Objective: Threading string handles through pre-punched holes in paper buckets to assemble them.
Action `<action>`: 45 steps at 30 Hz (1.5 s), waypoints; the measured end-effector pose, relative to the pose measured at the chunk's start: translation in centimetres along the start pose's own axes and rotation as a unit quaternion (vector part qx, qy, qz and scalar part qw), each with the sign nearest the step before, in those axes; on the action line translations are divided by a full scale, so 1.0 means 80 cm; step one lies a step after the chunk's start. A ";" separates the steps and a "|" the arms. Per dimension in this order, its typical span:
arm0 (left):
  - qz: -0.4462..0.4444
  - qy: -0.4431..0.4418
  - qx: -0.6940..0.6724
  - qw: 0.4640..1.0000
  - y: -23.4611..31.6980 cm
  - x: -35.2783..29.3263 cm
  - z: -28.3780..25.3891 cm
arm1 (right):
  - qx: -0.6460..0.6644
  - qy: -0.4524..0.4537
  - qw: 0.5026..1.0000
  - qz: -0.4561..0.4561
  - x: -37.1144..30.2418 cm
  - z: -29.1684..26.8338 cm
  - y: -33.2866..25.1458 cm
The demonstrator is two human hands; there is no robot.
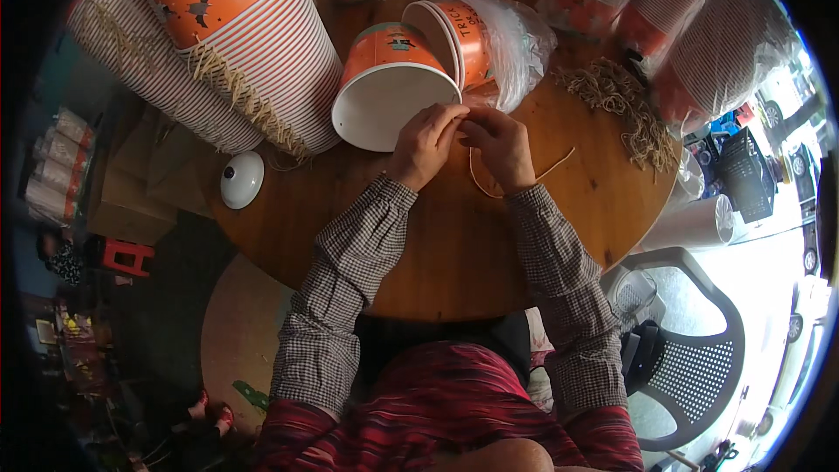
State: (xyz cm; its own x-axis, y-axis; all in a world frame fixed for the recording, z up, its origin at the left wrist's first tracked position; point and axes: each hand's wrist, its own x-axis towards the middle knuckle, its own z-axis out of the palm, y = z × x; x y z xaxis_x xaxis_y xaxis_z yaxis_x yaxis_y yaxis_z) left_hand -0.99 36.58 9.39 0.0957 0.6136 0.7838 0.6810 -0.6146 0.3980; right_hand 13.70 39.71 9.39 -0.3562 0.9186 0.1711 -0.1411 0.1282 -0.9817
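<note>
An orange paper bucket (391,44) with a white inside lies on its side, its mouth facing me. At the right side of its rim my left hand (423,147) is closed, thumb and fingers pinching at the edge. Against those fingertips, my right hand (501,147) is closed in a pinch on a thin tan cord (491,196). The cord hangs below the right hand, loops on the table and runs out to its right. Fingers hide the cord's end and any hole in the rim there.
Behind the bucket lie more buckets in a clear plastic bag (522,48). Tall nested bucket stacks (271,52) with corded handles stand left, wrapped stacks (725,44) right. A pile of loose cords (625,109) and a white lid (242,182) rest on the round wooden table (437,253).
</note>
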 end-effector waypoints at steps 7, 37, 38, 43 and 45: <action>-0.066 0.011 -0.083 0.994 0.011 0.001 -0.003 | 0.039 -0.046 0.996 -0.065 0.003 -0.005 0.003; -0.094 -0.004 -0.115 0.989 0.028 -0.006 -0.001 | -0.173 0.102 0.960 -0.197 -0.013 0.014 -0.015; -0.101 0.010 -0.103 0.989 0.027 -0.007 0.000 | -0.172 0.102 0.960 -0.196 -0.012 0.013 -0.014; -0.097 0.044 -0.052 0.993 0.023 -0.007 -0.001 | -0.198 0.091 0.960 -0.178 -0.015 0.015 -0.017; -0.103 0.047 -0.059 0.992 0.023 -0.006 -0.001 | -0.190 0.087 0.961 -0.180 -0.014 0.016 -0.013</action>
State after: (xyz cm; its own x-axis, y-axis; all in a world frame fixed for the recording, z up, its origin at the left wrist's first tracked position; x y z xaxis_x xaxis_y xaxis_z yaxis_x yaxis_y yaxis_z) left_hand 0.16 35.09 9.84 -0.1079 0.6865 0.7191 0.5894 -0.5383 0.6024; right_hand 13.09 38.07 10.34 -0.1823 0.8339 0.5209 0.1327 0.5458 -0.8273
